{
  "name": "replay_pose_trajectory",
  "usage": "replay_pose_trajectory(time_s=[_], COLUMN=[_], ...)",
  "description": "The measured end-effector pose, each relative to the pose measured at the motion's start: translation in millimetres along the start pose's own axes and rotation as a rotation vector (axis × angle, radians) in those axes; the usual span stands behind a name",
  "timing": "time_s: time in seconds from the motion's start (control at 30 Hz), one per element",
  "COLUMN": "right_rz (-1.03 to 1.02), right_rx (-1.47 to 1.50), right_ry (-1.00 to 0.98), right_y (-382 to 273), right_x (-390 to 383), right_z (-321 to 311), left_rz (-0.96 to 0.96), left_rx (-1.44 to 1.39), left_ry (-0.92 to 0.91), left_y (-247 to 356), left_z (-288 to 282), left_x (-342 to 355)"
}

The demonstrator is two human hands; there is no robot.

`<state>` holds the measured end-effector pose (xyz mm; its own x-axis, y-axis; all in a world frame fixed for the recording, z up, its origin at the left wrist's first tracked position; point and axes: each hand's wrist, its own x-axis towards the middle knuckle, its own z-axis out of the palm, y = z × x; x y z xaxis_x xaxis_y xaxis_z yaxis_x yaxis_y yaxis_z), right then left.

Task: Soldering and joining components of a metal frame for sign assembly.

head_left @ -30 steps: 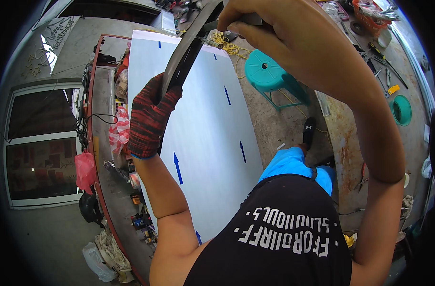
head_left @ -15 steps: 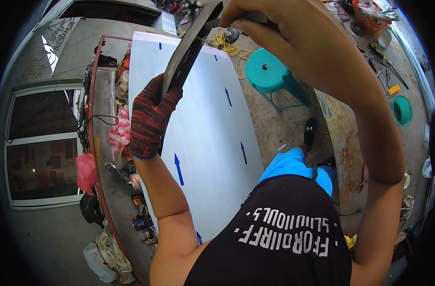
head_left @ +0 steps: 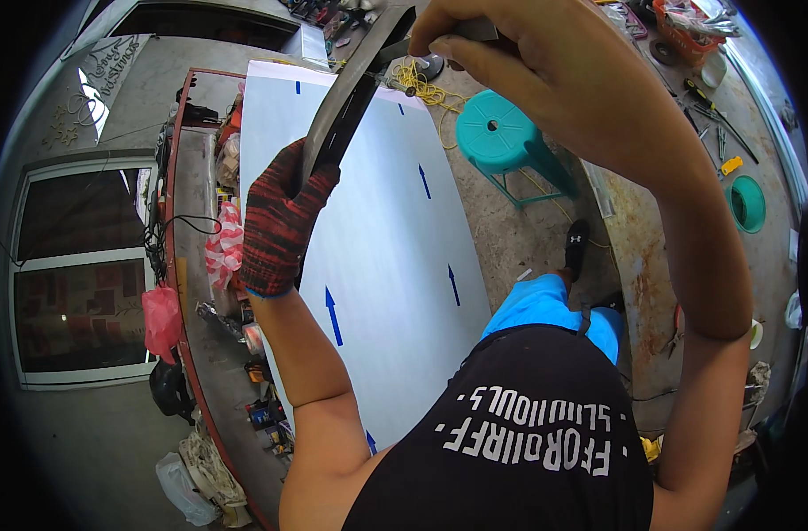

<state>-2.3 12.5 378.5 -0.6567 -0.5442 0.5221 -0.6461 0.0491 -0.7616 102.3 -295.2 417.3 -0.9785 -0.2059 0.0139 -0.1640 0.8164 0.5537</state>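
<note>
Okay, left hand (head_left: 284,221), gloved in red and black, left of centre in the frame: fingers closed around the lower part of a dark strip (head_left: 349,96), thumb on its near side. Strip runs tilted up and right from my grip to the top edge of the frame, above the panel (head_left: 382,221). Right hand (head_left: 510,71), bare, upper middle of the frame: index finger and thumb narrow, pinching a flat bar (head_left: 479,34) by the strip's upper end. Bar's far tip meets or overlaps the strip; can't tell if they touch. Other right fingers curled, partly hidden behind the hand.

Panel is pale, with blue arrows (head_left: 333,316), and fills the middle of the frame. Teal stool (head_left: 490,124) upper middle, just right of the panel; yellow cord (head_left: 432,93) on the floor left of it. Workbench (head_left: 647,265) on the right side: orange basket (head_left: 682,34) upper right, green bowl (head_left: 746,205) below, pliers (head_left: 673,332) lower. Pink bag (head_left: 160,320) hangs at the left, beside a window (head_left: 81,310).
</note>
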Motion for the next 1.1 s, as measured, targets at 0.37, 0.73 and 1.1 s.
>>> replay_pose_trajectory(time_s=[0.37, 0.73, 1.1], right_rz=[0.054, 0.08, 0.044], right_rx=[-0.041, -0.064, -0.036], right_ry=[-0.006, -0.049, -0.018], right_y=[-5, -9, -2], right_x=[-4, -2, -5], right_z=[-5, -9, -11], left_rz=[-0.003, 0.015, -0.003], left_rx=[0.031, 0.028, 0.024], left_ry=[-0.009, 0.002, -0.002], left_y=[8, 5, 8], left_z=[2, 5, 6], left_x=[0, 2, 4])
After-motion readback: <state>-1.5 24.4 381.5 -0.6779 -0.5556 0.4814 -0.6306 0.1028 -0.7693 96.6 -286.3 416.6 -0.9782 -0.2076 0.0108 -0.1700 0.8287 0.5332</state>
